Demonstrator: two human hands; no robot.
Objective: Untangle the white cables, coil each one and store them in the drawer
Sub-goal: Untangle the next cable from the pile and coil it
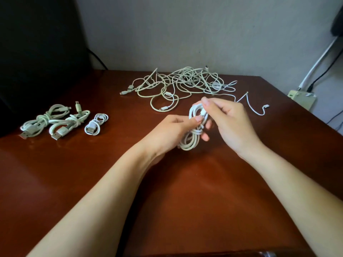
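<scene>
left hand (176,127), right hand (229,118) gripping coiled cable (192,140) — tangle (185,80) behind

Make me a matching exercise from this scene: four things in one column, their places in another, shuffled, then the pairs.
Things
1. tangled heap
2. three tied bundles
3. half-wound coil
4. beige box

Places
A. beyond the right edge of the table
B. held between the left hand and the right hand
C. on the table's left side
D. toward the table's far edge

Pairs: 1-D, 2-C, 3-B, 4-A
</scene>
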